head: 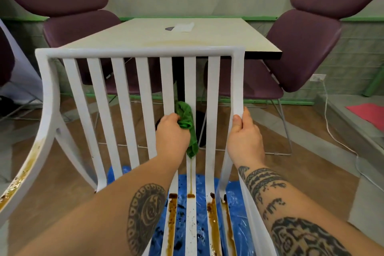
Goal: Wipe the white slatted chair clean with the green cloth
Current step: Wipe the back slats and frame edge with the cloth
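The white slatted chair (135,52) fills the middle of the view, its back towards me. Brown stains run down the lower slats, the seat slats and the left armrest. My left hand (172,131) grips the bunched green cloth (187,124) against a slat right of the middle, about halfway down the back. A brown streak runs down that slat below the cloth. My right hand (245,131) holds the chair's right side post, thumb in front and fingers behind it.
A blue plastic sheet (236,195) lies on the wooden floor under the chair. Behind the chair stands a pale square table (207,41) with purple chairs (301,48) on both sides. A white cable (332,135) trails over the floor at the right.
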`<state>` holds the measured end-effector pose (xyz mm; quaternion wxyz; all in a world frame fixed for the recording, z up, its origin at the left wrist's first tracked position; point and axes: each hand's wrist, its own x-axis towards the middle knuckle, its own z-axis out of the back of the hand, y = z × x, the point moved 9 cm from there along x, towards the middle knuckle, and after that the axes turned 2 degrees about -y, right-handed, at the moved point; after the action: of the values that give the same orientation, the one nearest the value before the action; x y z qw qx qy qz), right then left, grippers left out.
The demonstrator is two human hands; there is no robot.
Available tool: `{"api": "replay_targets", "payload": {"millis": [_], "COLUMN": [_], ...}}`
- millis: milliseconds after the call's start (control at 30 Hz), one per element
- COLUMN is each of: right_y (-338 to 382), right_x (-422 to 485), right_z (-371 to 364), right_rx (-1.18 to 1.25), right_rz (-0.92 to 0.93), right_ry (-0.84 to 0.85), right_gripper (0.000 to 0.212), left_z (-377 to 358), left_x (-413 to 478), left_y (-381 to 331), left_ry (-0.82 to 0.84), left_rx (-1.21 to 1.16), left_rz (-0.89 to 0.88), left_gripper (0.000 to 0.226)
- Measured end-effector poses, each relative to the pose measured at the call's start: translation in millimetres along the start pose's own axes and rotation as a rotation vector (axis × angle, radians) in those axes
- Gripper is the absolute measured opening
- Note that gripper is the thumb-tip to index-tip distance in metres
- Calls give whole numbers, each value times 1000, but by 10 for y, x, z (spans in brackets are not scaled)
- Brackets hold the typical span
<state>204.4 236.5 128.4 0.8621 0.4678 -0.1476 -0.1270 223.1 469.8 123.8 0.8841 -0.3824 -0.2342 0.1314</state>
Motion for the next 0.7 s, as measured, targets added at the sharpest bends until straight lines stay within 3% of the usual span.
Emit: {"api": "replay_targets", "payload": {"millis": [167, 367, 700], "right_y": [-16, -21, -33], "right_x": [-14, -28, 21], "right_z": [21, 20, 21], "right_rx": [-2, 29, 11], "right_rz": [-13, -22, -10], "right_ry": [-13, -16, -30], "right_gripper": [54, 53, 54], "left_z": [-146, 180, -155], "left_x": [-161, 164, -113], "left_y": [320, 5, 208], "left_ry": [171, -102, -86], "left_rx": [64, -263, -86], "left_rz": [85, -2, 31], "left_gripper": [14, 19, 24]}}
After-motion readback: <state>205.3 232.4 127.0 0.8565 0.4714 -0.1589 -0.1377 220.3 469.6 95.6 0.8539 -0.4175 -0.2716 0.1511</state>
